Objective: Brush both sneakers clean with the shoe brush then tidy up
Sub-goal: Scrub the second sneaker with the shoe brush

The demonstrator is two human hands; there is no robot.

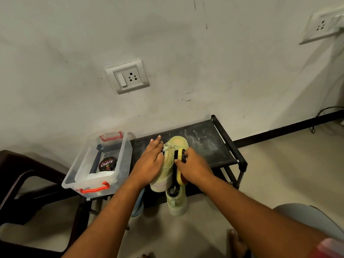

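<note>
One sneaker (177, 143) under flat left fingers (156, 144); right fingers (188, 153) grip brush (179, 176); clear bin (122, 161) alongside.

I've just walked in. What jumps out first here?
Two bare hands meet at the centre over a pale green sneaker lying on a dusty black shoe rack: the left hand rests on it while the right hand grips a shoe brush against its side. Left of them sits a clear box with red handles holding a Cherry polish tin; the second sneaker sits below.
</note>
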